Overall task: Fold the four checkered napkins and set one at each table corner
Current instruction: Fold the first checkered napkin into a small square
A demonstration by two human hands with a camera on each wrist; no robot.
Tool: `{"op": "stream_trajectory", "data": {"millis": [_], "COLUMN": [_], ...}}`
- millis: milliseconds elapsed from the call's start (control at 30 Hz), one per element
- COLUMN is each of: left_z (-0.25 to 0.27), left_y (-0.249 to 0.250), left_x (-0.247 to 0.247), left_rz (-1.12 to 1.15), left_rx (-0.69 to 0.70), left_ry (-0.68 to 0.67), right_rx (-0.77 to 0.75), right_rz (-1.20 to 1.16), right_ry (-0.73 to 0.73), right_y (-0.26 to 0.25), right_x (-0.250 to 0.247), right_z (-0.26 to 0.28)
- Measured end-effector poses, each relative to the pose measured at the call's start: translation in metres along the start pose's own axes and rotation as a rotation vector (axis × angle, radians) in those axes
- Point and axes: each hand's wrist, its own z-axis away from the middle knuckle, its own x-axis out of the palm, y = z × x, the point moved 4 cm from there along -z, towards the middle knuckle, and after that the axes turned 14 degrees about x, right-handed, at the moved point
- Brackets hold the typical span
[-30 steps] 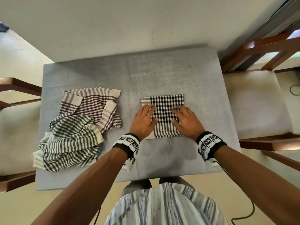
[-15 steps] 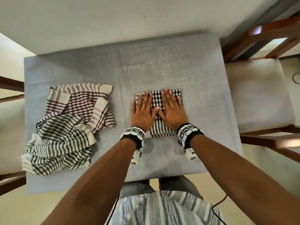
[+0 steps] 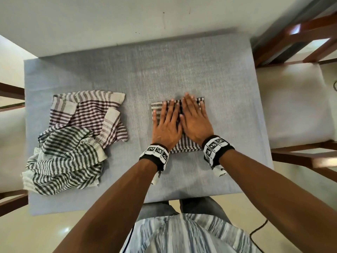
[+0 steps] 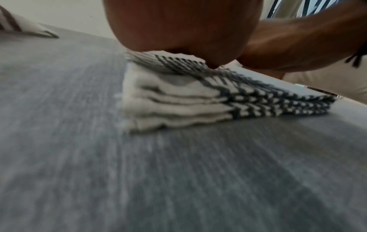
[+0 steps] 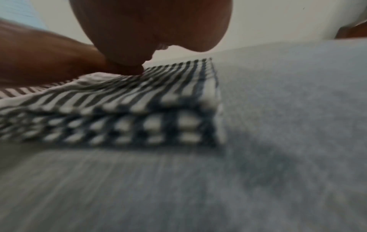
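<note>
Grey cloth covers the worktop (image 3: pixel 182 70), with wooden chairs (image 3: pixel 300 106) drawn up on either side. Right of the middle lies a folded black-and-white checkered napkin (image 3: pixel 184 145), its layers stacked flat. Both the left hand (image 3: pixel 166 127) and the right hand (image 3: pixel 196 123) lie side by side on top of it, each grip spread flat with fingers straight, pressing down. Two unfolded striped napkins (image 3: pixel 73 136) sit crumpled together at the left side.
</note>
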Motion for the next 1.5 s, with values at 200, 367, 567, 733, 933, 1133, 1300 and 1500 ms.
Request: {"op": "stream_trajectory", "data": {"millis": [200,367,567,733,933,1133,1300,1500], "left_z": [0.004,0.0,-0.001,0.007,0.01,0.02,0.071,0.125], "left_y": [-0.004,-0.004,-0.003,-0.01,-0.016,-0.011,0.01,0.0], "left_x": [0.01,0.01,0.011,0.011,0.012,0.006,0.008,0.013], "left_rz": [0.07,0.059,0.09,0.04,0.062,0.098,0.107,0.271], "left_rx": [-0.05,-0.098,-0.122,-0.181,-0.196,-0.198,-0.112,-0.094], "left_ry": [-0.014,-0.007,0.0,0.048,0.06,0.033,-0.029,0.042], "right_rx": [0.089,0.157,0.245,0.032,0.143,0.205,0.13,-0.167], "right_rz": [-0.058,-0.031,-0.009,-0.003,-0.006,-0.059,-0.095,0.11], "right_ry": [-0.027,0.049,0.108,-0.005,0.052,0.032,0.009,-0.2], "right_y": [0.01,0.039,0.045,0.016,0.036,0.042,0.045,0.044], "right_x": [0.017,0.004,-0.001,0.019,0.017,0.011,-0.011,-0.002], "right_z": [0.004,-0.007,-0.007,0.014,0.014,0.015,0.026,0.078]}}
